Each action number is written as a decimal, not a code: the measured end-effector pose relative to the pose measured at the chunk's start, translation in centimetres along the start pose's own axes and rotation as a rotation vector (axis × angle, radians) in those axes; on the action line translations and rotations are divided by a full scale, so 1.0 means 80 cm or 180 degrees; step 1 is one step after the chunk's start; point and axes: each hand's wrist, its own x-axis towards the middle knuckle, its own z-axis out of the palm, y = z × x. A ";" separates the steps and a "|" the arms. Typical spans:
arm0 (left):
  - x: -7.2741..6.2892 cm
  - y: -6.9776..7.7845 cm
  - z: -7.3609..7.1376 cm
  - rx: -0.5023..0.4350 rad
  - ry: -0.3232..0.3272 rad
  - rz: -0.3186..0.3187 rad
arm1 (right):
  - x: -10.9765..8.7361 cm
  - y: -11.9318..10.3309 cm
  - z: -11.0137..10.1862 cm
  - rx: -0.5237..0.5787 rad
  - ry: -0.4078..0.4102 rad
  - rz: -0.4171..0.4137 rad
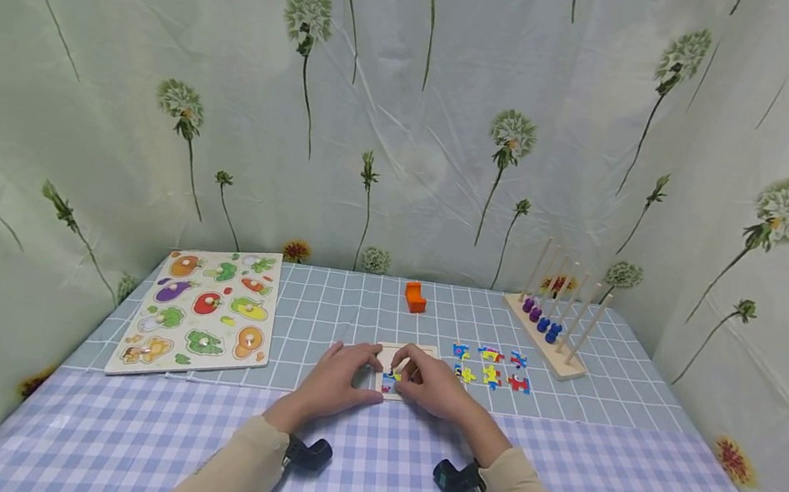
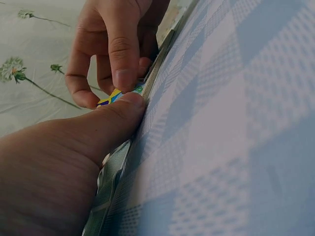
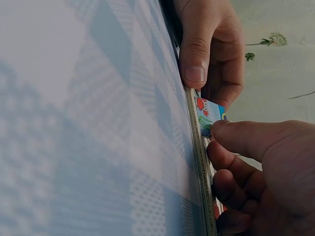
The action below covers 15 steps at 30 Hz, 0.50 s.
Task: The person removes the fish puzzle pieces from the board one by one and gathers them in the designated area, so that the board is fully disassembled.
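A small wooden puzzle tray lies between the hands. The left hand holds its left side, thumb at the near corner and index finger toward the far corner. Over the tray, the right hand pinches a jigsaw piece between thumb and fingers. That piece is light blue with a red crab and stands tilted up at the tray's near edge in the right wrist view. In the left wrist view, the left thumb sits close beside the piece. The fingers hide much of the tray's inside.
Several loose jigsaw pieces lie right of the tray. A vegetable peg puzzle board is at the left. Behind the tray stands a small orange block. At the back right is a wooden peg rack with purple and blue beads.
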 end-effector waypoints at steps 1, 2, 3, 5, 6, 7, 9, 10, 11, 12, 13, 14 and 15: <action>0.000 0.000 0.000 -0.0012 0.0008 0.0009 | 0.000 0.000 0.000 0.0024 0.0007 0.0010; -0.001 0.000 0.000 -0.0022 0.0018 0.0020 | 0.000 0.000 0.000 0.0049 0.0003 0.0029; -0.001 0.000 -0.001 -0.0026 0.0022 0.0025 | 0.000 0.000 0.000 0.0063 0.0003 0.0042; -0.001 0.000 0.000 -0.0028 0.0026 0.0037 | 0.001 0.001 0.000 0.0073 0.0008 0.0055; -0.001 0.000 0.000 -0.0023 0.0023 0.0033 | 0.001 0.001 0.000 0.0083 0.0007 0.0074; -0.001 0.000 0.000 -0.0016 0.0019 0.0029 | 0.001 0.001 0.001 0.0093 0.0007 0.0084; -0.001 0.000 0.000 0.0014 0.0005 0.0013 | 0.001 0.001 0.001 0.0111 0.0011 0.0085; -0.001 0.000 0.000 0.0017 0.0000 0.0011 | 0.001 0.001 0.000 0.0125 0.0010 0.0079; -0.001 0.000 0.000 0.0020 -0.0006 0.0007 | 0.001 0.001 0.000 0.0150 0.0010 0.0072; -0.001 0.000 0.000 0.0021 -0.0003 0.0019 | 0.001 0.001 -0.001 0.0176 0.0016 0.0049; 0.000 0.000 0.000 0.0018 0.0004 0.0038 | 0.002 0.001 -0.001 0.0199 0.0019 0.0029; 0.000 0.000 -0.001 0.0018 0.0002 0.0038 | 0.002 0.001 -0.002 0.0225 0.0021 0.0010; 0.000 0.000 -0.001 0.0013 -0.0001 0.0040 | 0.002 0.002 -0.002 0.0251 0.0024 -0.0018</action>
